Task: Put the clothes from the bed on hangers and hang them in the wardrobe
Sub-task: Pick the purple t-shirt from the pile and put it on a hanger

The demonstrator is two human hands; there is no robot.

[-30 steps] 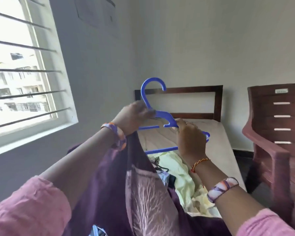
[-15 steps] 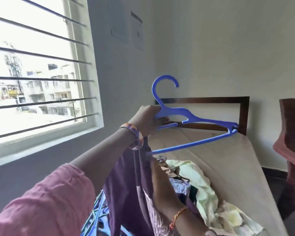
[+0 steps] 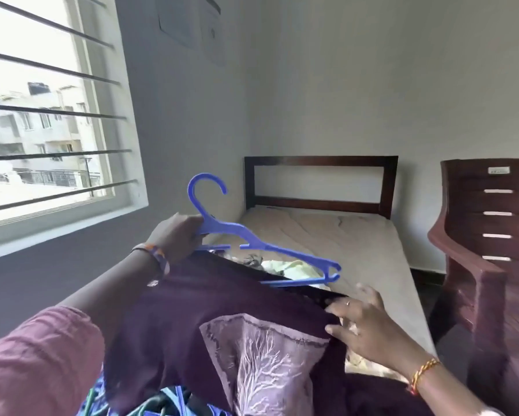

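Two hands at work over the bed (image 3: 357, 241). Left hand (image 3: 177, 235) grips the blue hanger (image 3: 252, 241) at the base of its hook, hook upright, above the bed's near left edge. Right hand (image 3: 363, 325), fingers fairly straight, touches the dark purple garment (image 3: 222, 295) draped under the hanger. Pale yellow clothes (image 3: 294, 267) lie further back on the mattress. Brown chair (image 3: 492, 235) beside the bed's right edge.

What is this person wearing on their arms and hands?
Both arms come out of loose pink sleeves. The left hand has a bangle at the wrist, patterned in purple, orange and white. The right hand has a ring on one finger and a braided orange-gold thread round the wrist.
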